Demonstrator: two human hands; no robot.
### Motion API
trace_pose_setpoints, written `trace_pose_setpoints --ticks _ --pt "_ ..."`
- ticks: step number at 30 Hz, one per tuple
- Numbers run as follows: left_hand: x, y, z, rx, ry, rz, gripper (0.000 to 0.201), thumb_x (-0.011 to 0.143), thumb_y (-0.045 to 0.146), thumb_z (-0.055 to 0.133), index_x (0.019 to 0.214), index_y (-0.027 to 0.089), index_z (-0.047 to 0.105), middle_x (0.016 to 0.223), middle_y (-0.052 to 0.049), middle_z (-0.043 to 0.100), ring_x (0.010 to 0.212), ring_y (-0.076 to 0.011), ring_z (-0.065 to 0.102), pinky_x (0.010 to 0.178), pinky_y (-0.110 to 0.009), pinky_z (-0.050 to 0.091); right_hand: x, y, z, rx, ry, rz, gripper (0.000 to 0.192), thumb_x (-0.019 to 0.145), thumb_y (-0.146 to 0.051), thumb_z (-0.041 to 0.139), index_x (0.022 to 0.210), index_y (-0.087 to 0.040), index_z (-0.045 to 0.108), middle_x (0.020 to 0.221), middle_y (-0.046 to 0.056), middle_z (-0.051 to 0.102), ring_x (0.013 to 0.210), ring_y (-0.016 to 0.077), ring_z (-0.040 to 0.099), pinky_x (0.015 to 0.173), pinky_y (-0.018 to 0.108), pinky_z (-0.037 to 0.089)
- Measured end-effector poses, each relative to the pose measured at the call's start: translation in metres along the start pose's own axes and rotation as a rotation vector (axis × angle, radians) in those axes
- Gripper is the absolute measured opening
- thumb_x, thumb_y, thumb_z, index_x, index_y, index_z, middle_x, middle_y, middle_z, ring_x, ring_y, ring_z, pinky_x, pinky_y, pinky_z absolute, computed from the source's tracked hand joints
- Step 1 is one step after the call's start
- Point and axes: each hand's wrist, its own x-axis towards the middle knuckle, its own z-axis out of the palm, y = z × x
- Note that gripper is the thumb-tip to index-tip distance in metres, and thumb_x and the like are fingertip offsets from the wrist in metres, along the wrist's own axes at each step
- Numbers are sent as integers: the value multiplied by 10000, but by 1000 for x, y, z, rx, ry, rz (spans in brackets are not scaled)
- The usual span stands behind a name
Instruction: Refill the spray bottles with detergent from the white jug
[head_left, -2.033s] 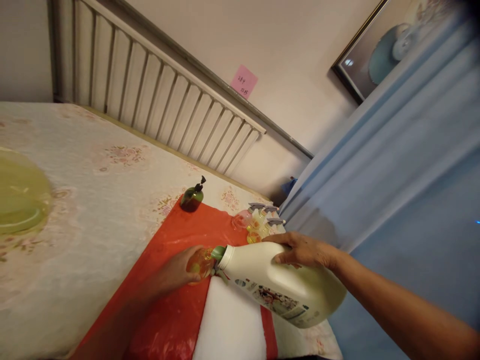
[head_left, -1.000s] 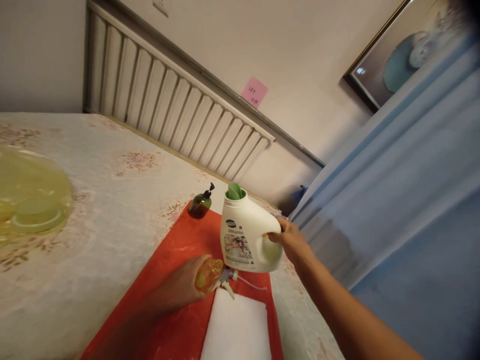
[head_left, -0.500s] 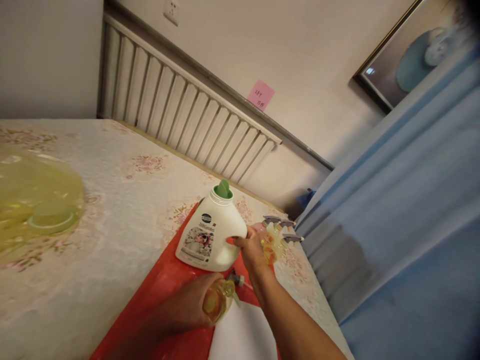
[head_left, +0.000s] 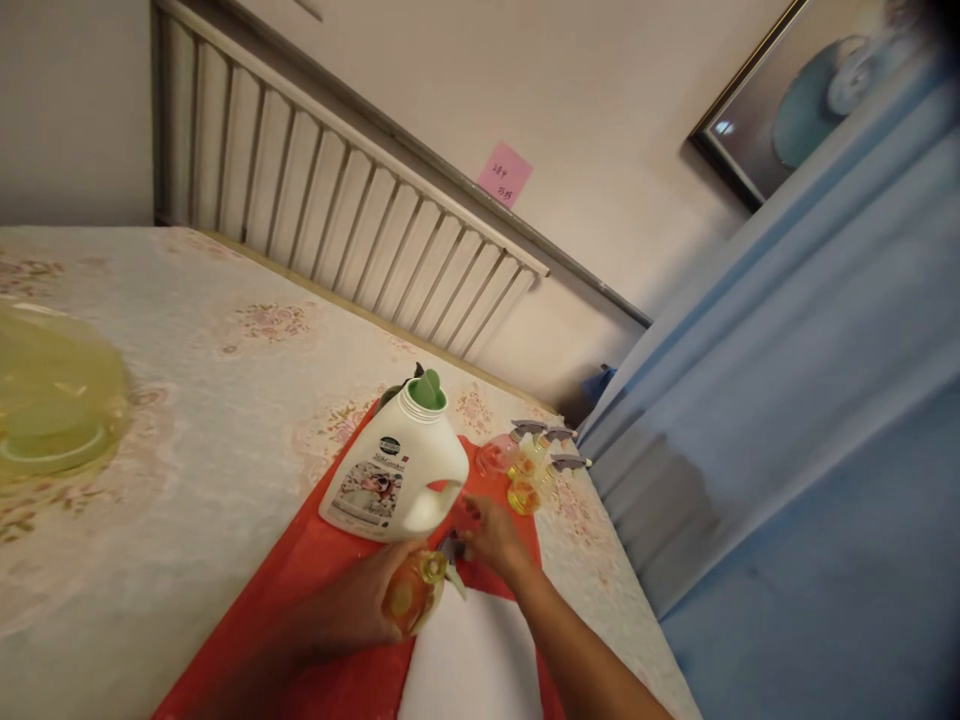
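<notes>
My left hand is wrapped around a small clear bottle of yellow-amber liquid, its neck uncapped. My right hand is off the large white detergent jug, fingers partly bent and apart, at a dark grey spray head. Whether the fingertips touch the spray head is hard to see. The jug stands upright on a red mat, its handle towards my right hand, a green spout showing in its open neck. A white sheet-like object lies on the mat below the bottle.
Several small spray bottles with grey heads stand to the right of the jug. On the left is a large yellow translucent container. A floral tablecloth covers the table; a radiator and blue curtain border it.
My right hand has let go of the jug's handle and moved down to the spray head. The view has shifted slightly; my left hand still holds the small bottle.
</notes>
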Motion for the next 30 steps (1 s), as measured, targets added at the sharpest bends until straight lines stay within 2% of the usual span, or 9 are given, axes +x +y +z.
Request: trace_pose_setpoints --ticks 2,5,9,12,15,17,20,25,30 --pt "0 -10 0 -21 -120 10 904 526 49 672 1352 394 541 1359 38 635 1292 -321 545 1076 -416 457 -9 15 7 -146 -36 28 292 621 -49 613 872 -157 716 989 104 706 986 266 629 863 336 450" --pt "-3 -17 2 -23 -149 -4 910 565 105 722 1392 397 480 1422 52 583 1341 -303 499 1127 -383 409 -20 26 20 -289 -65 44 233 651 -43 600 819 -155 715 912 97 713 908 242 651 781 292 440" --pt "-11 -14 10 49 -71 -70 879 669 242 722 1469 317 365 1499 -15 503 1366 -280 475 1141 -380 397 -28 25 25 -355 -48 28 201 773 -110 556 892 -143 715 932 113 716 845 227 656 734 284 427" --pt "-17 -10 16 127 8 -140 1003 597 144 671 1514 243 277 1580 -75 374 1432 -294 376 1160 -402 366 -35 22 16 -341 -14 20 178 772 -112 556 856 -144 709 913 115 716 806 229 657 703 280 423" --pt "-18 -4 23 161 79 -156 1086 537 94 623 1530 257 218 1585 -72 360 1437 -313 361 1133 -424 398 -44 19 -1 -291 39 8 187 758 -100 549 843 -159 705 912 114 714 822 246 658 710 285 432" --pt "-16 -1 29 186 133 -151 1039 571 163 665 1518 264 250 1553 -73 412 1413 -328 398 1108 -430 430 -51 19 -12 -239 80 1 210 760 -98 532 859 -171 703 918 107 713 847 252 662 732 288 447" --pt "-12 1 39 248 206 -137 899 614 290 711 1448 238 380 1503 -92 475 1390 -336 428 1106 -427 430 -65 20 -26 -150 134 -3 251 768 -114 514 923 -186 697 950 96 716 896 257 666 787 302 471" --pt "-7 -2 51 247 243 -104 792 601 193 648 1368 182 452 1436 -120 538 1332 -303 499 1102 -398 419 -92 26 -42 -24 170 11 302 737 -126 503 945 -227 697 913 74 732 847 271 667 783 353 505" --pt "-8 -6 58 291 304 -61 627 665 207 634 1275 150 502 1325 -145 605 1241 -296 570 1068 -413 436 -118 27 -53 91 201 27 341 726 -179 522 1003 -230 714 979 80 743 860 287 669 799 371 522"
